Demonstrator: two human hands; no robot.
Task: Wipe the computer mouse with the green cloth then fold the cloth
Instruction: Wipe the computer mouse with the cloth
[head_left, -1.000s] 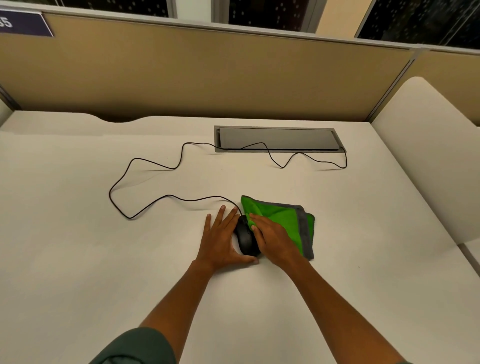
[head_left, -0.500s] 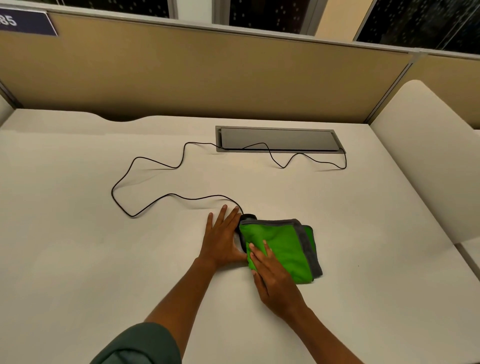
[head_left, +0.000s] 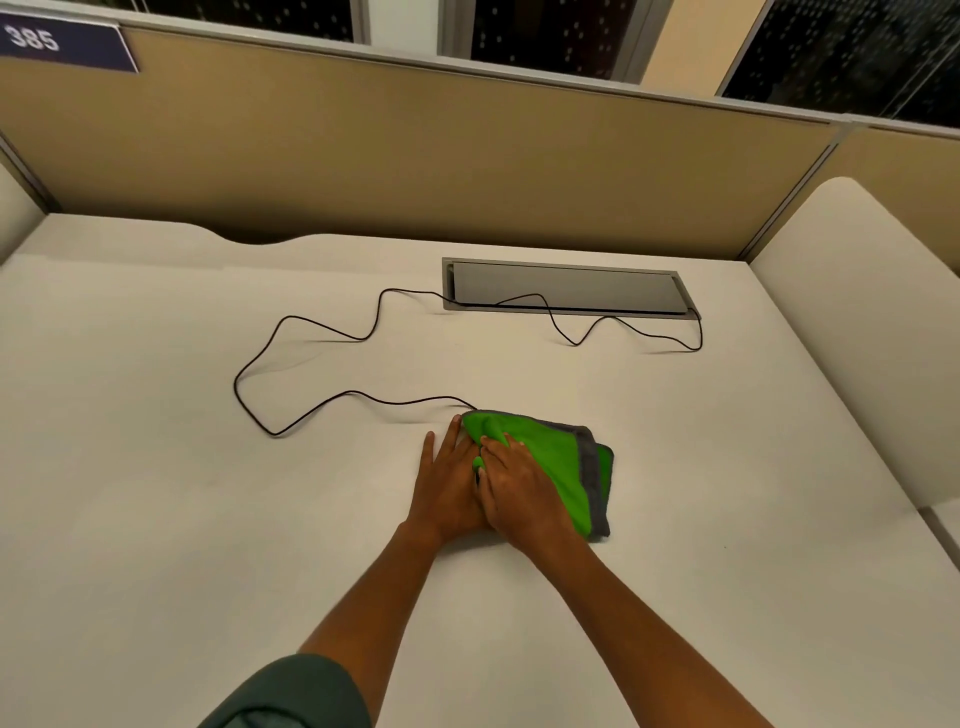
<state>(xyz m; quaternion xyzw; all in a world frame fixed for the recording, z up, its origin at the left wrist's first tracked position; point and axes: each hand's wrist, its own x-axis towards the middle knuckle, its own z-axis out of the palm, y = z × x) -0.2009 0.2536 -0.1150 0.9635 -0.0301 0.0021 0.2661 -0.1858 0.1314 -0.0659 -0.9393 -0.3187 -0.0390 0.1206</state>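
Note:
The green cloth (head_left: 556, 457), with a grey border, lies bunched over the computer mouse, which is almost wholly hidden under it and my hands. My right hand (head_left: 519, 493) presses on the cloth's left part, with the fingertips curled into the fabric. Flat on the desk just left of the covered mouse lies my left hand (head_left: 447, 483), fingers stretched out and its inner edge against my right hand. The black mouse cable (head_left: 311, 415) emerges from under the cloth's far left corner.
The cable loops left across the white desk (head_left: 156, 519) and back to a grey cable hatch (head_left: 566, 286) at the rear. A tan partition (head_left: 415, 156) closes the back, and a white side panel (head_left: 857, 338) stands at the right.
My right hand has pushed the cloth forward over the mouse, after pulling it back toward me half a second ago. The left hand has stayed in place.

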